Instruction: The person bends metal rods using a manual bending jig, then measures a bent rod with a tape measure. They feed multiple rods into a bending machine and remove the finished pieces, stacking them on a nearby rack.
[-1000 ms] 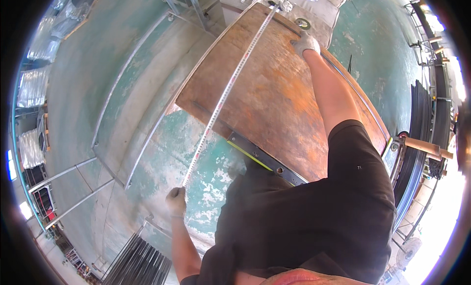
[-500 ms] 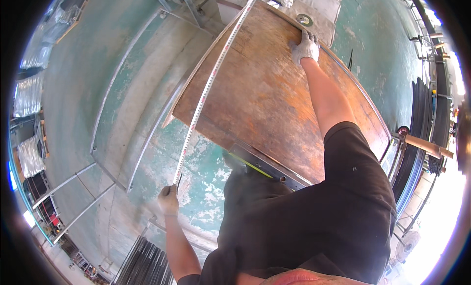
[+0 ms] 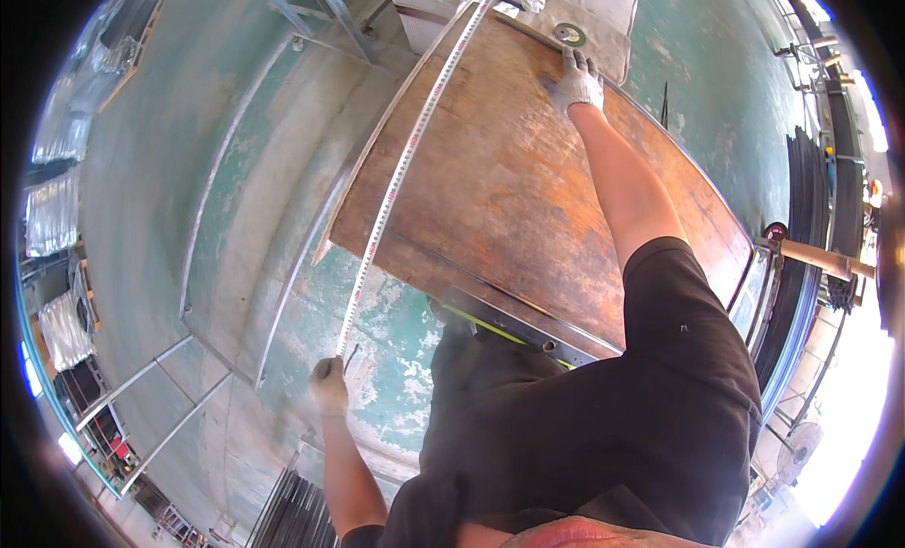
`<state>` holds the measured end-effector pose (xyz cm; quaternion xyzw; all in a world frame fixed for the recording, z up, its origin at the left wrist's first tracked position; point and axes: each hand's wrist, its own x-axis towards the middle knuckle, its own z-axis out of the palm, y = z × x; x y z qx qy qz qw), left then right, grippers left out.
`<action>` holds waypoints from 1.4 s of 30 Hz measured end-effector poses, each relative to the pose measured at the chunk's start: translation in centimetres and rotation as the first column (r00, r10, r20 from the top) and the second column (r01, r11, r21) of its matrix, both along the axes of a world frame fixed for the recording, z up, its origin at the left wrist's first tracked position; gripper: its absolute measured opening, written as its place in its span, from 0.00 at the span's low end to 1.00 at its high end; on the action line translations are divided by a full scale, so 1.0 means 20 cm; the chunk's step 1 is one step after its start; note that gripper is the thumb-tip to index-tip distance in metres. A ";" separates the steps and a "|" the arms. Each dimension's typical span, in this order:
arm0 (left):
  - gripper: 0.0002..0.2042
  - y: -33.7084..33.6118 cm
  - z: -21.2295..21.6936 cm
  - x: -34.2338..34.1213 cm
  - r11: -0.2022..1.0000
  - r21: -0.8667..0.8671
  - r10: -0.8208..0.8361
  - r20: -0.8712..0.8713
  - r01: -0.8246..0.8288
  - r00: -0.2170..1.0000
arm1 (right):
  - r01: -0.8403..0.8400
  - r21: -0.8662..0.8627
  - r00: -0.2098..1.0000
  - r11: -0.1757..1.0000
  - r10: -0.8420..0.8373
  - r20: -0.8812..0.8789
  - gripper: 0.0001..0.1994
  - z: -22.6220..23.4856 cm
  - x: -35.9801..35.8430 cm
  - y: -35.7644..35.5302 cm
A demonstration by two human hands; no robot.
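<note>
My gloved left hand point(image 3: 329, 388) is out past the near left corner of a worn brown wooden tabletop point(image 3: 490, 152). Its fingers are closed on a white tape measure point(image 3: 403, 166), which runs taut across the tabletop's left part to the far end. A thin dark stick-like thing point(image 3: 352, 357) shows beside the fingers; whether they hold it I cannot tell. My right hand point(image 3: 577, 84), in a pale glove, rests on the tabletop near its far edge with the fingers spread, close to a round disc point(image 3: 569, 35).
A dark metal bar point(image 3: 528, 337) and a yellow-green strip point(image 3: 485, 323) line the near edge, against my body. Metal frames point(image 3: 203, 388) stand on the green floor at left. Black bars point(image 3: 287, 510) lie at lower left, and long dark profiles point(image 3: 801, 256) at right.
The view has turned slightly, so the tabletop and disc appear a little farther left. My left hand keeps its grip on the tape; my right hand stays on the tabletop.
</note>
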<state>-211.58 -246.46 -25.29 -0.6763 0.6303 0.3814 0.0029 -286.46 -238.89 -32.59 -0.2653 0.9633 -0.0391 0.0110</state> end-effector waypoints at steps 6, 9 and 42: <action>0.13 -0.02 -0.04 -0.02 0.994 -0.104 -0.027 0.016 0.029 0.999 | 0.017 0.080 0.994 0.997 -0.025 0.105 0.48 0.22 0.13 -0.06; 0.13 -0.03 -0.07 -0.01 0.997 -0.073 -0.010 -0.009 0.009 1.000 | 0.014 0.108 0.996 0.994 -0.023 0.085 0.48 0.22 0.12 -0.06; 0.14 -0.07 -0.10 0.09 0.999 -0.029 -0.010 0.109 0.013 0.994 | -0.119 0.155 0.990 0.981 0.129 -0.057 0.49 -0.14 -0.16 -0.03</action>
